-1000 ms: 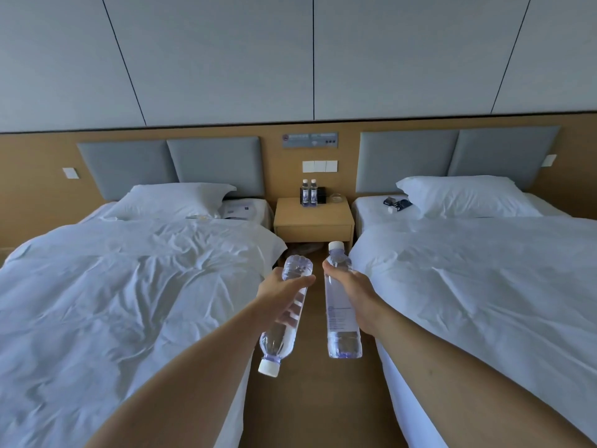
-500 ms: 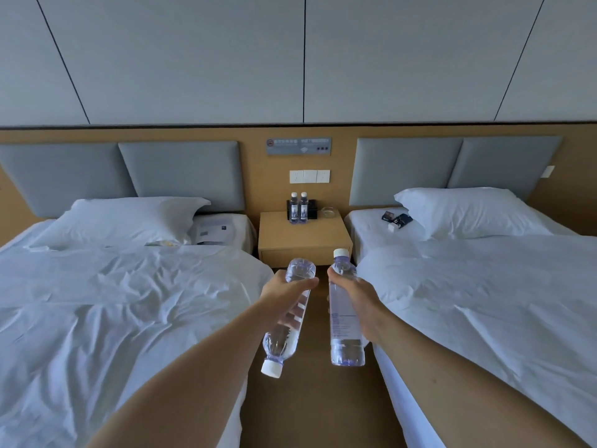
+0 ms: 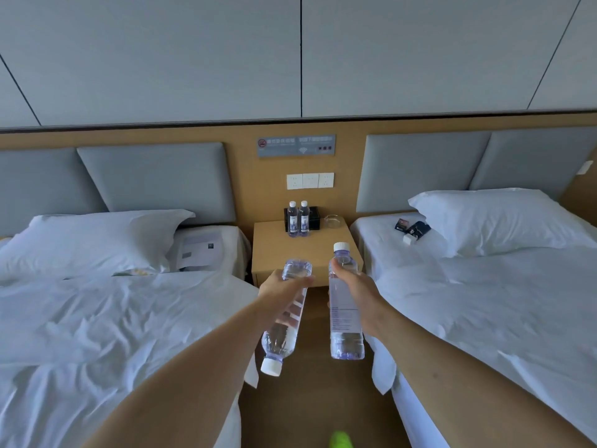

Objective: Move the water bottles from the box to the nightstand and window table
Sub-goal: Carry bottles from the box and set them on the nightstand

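Left hand (image 3: 282,294) grips a clear ribbed bottle (image 3: 284,321) cap-down — right hand (image 3: 358,292) grips another (image 3: 345,321) upright.

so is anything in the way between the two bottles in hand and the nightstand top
Nothing visible blocks the aisle. The nightstand already has two bottles, a black box and a glass dish at the back; its front is bare.

Two clear bottles held aloft, left one (image 3: 286,313) inverted, right one (image 3: 344,305) upright; two more (image 3: 298,218) on the nightstand (image 3: 274,250).
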`<act>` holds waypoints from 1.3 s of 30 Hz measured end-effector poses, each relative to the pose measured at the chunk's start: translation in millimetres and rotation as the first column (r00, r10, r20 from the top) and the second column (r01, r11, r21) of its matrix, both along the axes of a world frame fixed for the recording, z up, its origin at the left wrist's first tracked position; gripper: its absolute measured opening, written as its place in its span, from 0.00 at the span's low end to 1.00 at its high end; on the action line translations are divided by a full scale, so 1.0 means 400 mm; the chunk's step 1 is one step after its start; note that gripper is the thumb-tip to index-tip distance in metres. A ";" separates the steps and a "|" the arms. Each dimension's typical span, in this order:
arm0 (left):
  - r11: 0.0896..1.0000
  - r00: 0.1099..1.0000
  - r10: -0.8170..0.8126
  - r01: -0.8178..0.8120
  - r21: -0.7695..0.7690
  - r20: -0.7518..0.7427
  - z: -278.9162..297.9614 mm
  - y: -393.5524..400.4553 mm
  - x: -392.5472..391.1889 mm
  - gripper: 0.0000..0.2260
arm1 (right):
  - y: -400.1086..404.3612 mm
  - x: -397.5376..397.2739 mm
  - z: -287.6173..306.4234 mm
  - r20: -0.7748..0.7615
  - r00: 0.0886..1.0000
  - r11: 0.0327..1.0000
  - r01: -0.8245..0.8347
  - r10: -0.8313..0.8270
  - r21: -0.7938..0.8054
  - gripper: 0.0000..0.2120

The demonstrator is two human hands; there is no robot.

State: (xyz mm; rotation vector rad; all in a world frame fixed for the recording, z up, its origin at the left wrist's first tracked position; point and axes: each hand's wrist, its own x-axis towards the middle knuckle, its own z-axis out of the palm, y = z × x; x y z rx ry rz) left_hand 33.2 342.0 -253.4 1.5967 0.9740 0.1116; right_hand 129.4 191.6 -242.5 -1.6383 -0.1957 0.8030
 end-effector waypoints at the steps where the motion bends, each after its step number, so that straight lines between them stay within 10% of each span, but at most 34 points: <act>1: 1.000 1.000 0.010 -0.010 -0.003 0.000 -0.006 0.026 0.045 0.29 | 0.027 0.051 -0.008 -0.006 1.000 1.000 0.000 0.000 0.007 0.33; 24: 0.953 0.992 0.007 -0.044 -0.300 -0.124 -0.095 0.584 0.794 0.24 | 0.577 0.856 -0.122 -0.119 0.992 0.999 -0.048 0.045 -0.022 0.28; 30: 0.910 0.991 -0.081 0.031 -0.414 -0.104 -0.172 0.803 0.969 0.22 | 0.781 1.026 -0.196 -0.159 0.987 1.000 -0.024 0.027 0.019 0.13; 39: 0.835 0.971 -0.140 0.010 -0.550 -0.196 -0.250 1.039 1.144 0.20 | 1.003 1.199 -0.308 -0.019 0.994 0.951 0.094 -0.104 -0.295 0.21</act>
